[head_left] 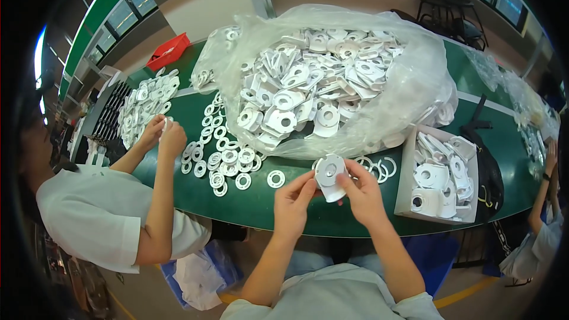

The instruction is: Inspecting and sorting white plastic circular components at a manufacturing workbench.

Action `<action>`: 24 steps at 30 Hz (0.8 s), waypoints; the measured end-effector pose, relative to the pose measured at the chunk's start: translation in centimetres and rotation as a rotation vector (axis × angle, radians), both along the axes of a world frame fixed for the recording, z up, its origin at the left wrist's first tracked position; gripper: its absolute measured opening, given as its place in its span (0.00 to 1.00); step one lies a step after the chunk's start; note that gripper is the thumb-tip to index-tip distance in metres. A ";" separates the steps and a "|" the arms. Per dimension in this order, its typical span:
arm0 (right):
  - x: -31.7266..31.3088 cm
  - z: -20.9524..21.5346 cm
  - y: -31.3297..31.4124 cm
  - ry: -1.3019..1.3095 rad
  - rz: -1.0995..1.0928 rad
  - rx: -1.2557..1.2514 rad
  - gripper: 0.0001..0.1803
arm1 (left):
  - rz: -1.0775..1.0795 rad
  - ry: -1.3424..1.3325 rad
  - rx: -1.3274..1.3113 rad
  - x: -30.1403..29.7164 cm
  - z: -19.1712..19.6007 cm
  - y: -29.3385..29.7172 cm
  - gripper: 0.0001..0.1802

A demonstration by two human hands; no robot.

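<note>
Between my two hands, above the near edge of the green table, is a white plastic housing [330, 172] with a round face and a tab at its lower end. My left hand [294, 197] grips its left side, thumb toward the front. Over on the right side, my right hand [363, 191] holds the same piece, its thumb lying on the front face. Several white rings [388, 169] lie just behind my right hand. Beyond my hands a big clear plastic bag [438, 83] spreads open, heaped with similar white housings [286, 99].
A carton [405, 189] of white housings stands at the right, beside a black bag [490, 178]. Loose white rings [243, 181] lie to the left. A co-worker [95, 201] sits at the left, handling a small white part; another person [539, 243] is far right. A red bin [169, 51] stands behind.
</note>
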State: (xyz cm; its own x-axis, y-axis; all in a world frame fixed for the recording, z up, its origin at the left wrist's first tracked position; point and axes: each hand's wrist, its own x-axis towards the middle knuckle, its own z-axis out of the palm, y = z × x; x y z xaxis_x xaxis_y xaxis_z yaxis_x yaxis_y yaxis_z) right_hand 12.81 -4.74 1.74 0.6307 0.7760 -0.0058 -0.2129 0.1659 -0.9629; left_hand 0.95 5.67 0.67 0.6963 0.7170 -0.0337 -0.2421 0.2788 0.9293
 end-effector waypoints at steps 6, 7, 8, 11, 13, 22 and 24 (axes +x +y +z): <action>-1.6 -1.2 -0.3 -0.104 -0.087 -0.017 0.15 | 0.000 0.017 0.064 -0.2 1.3 -2.0 0.20; -1.5 -1.3 -0.4 -0.060 -0.079 -0.016 0.14 | 0.001 0.017 0.072 -0.1 1.1 -2.1 0.21; -1.5 -1.4 -0.5 -0.059 -0.082 -0.015 0.14 | -0.002 0.017 0.073 0.0 1.0 -2.2 0.21; -1.9 -1.3 -0.7 0.037 -0.074 -0.058 0.15 | 0.074 0.035 0.066 0.0 0.3 -2.9 0.21; -2.3 -0.3 -0.5 -0.049 -0.181 -0.018 0.16 | 0.132 -0.014 0.054 0.0 -0.1 -3.1 0.21; -5.1 -2.1 -2.6 -0.507 -0.211 0.017 0.23 | 0.231 0.250 0.804 -0.4 -0.7 -5.4 0.24; -5.6 -2.9 -3.9 -0.426 -0.168 0.053 0.22 | 0.078 0.282 1.171 -0.8 -0.2 -6.4 0.30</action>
State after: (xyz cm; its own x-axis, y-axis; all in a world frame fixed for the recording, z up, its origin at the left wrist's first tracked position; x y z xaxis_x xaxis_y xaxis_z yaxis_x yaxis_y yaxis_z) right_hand 7.24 -8.69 -1.16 0.6851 0.6553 0.3183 0.2342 0.2156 -0.9480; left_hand 0.11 -0.72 0.52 0.7228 0.4539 0.5211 0.0312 -0.7747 0.6316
